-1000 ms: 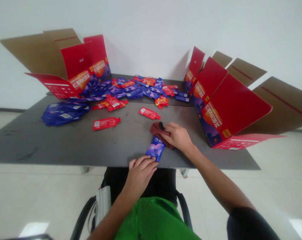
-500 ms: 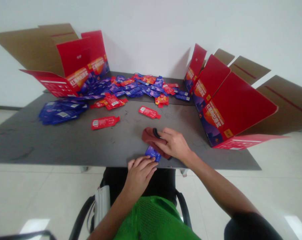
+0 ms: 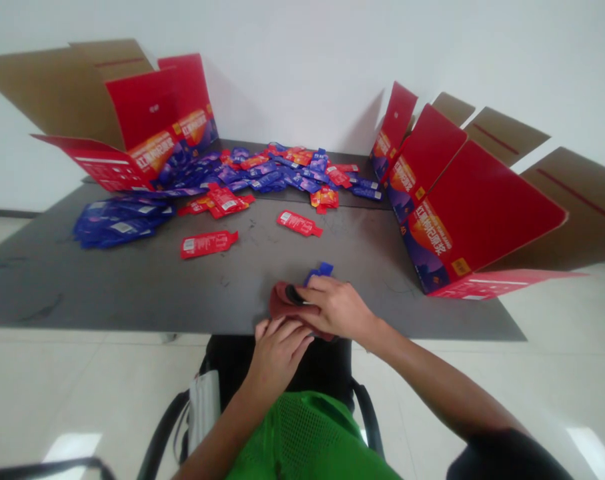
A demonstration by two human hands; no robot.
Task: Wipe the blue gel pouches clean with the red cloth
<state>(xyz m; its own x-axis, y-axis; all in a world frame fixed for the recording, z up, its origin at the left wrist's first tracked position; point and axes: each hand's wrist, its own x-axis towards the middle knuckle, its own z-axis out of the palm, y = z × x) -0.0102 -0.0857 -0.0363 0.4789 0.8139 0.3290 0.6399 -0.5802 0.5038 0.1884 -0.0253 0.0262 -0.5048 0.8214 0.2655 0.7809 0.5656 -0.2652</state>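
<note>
Left hand (image 3: pixel 277 355), right hand (image 3: pixel 338 308), one cloth (image 3: pixel 282 301)

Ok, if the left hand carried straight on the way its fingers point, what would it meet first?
The maroon cloth, which the right hand rests on. The left hand has its fingertips at the cloth's lower edge, so it may already touch; depth is hard to judge here.

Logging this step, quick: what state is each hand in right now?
Left hand: curled against the dark red fabric cloth; grip cannot be told.
Right hand: half closed, holding that cloth.
</note>
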